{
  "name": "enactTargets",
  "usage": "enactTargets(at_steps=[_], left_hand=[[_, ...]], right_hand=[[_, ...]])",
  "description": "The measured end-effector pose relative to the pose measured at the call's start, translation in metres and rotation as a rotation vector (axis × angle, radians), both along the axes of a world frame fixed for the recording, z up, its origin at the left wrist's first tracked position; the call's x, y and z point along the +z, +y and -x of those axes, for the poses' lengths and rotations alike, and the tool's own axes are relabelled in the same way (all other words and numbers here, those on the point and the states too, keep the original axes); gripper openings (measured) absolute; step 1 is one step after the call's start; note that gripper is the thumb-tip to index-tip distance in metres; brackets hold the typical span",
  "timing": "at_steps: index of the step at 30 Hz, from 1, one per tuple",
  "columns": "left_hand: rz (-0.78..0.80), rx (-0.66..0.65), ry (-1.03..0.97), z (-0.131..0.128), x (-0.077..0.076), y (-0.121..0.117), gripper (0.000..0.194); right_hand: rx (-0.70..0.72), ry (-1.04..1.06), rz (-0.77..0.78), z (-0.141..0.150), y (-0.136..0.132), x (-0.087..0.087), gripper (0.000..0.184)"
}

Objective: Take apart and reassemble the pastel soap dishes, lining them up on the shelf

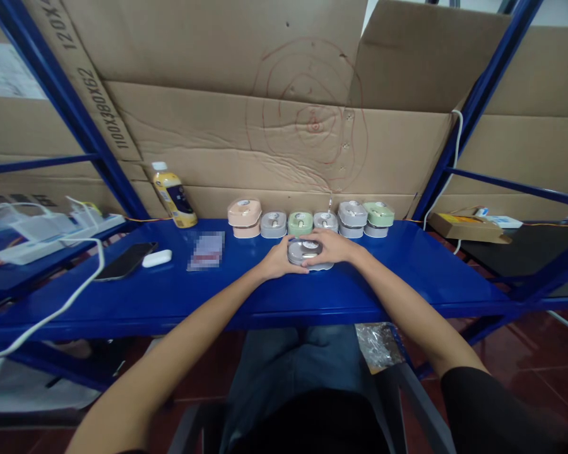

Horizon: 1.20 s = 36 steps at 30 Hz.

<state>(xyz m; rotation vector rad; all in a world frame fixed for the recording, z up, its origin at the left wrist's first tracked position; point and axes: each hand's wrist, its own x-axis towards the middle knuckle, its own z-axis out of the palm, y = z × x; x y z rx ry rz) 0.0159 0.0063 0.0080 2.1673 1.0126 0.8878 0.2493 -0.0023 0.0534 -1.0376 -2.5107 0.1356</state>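
A small grey lunch box (305,246) with a clear lid sits between my two hands near the middle of the blue table. My left hand (279,260) grips its left side, thumb toward the front. From the right and over the top, my right hand (337,244) closes on the same box and covers part of it. A pale grey edge (322,267) shows just below the right hand; what it belongs to is hidden. Right behind the hands stand a green box (300,223), a grey box (273,224) and another grey box (325,221).
Stacked boxes stand at both row ends: pink (245,217), grey (353,217), green over grey (378,215). Leftward are a yellow bottle (175,197), a blurred packet (207,251), a white case (157,258), a phone (129,260) and a white cable (82,287). Cardboard (194,139) backs the table.
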Motion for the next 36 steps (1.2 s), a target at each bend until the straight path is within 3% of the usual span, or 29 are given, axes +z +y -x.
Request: enactTargets(at_steps=[9, 18, 25, 30, 33, 36], left_hand=[[-0.015, -0.015, 0.04, 0.0, 0.004, -0.002, 0.101], [-0.04, -0.013, 0.041, 0.0, 0.001, -0.003, 0.1], [-0.16, -0.117, 0.054, 0.003, 0.006, -0.01, 0.1], [-0.234, -0.087, 0.125, 0.005, 0.007, -0.015, 0.098], [-0.255, -0.033, 0.176, 0.004, 0.005, -0.016, 0.099], [-0.257, 0.028, 0.21, 0.003, 0.003, -0.018, 0.102]], right_hand=[[-0.019, -0.003, -0.011, 0.001, -0.005, 0.002, 0.086], [-0.031, 0.053, 0.061, -0.002, -0.011, -0.007, 0.086], [-0.01, 0.148, 0.083, -0.01, -0.009, -0.017, 0.083], [0.018, 0.263, 0.107, -0.011, -0.002, -0.023, 0.075], [-0.02, 0.394, 0.192, -0.011, 0.006, -0.029, 0.057], [-0.142, 0.592, 0.4, -0.01, 0.018, -0.036, 0.071]])
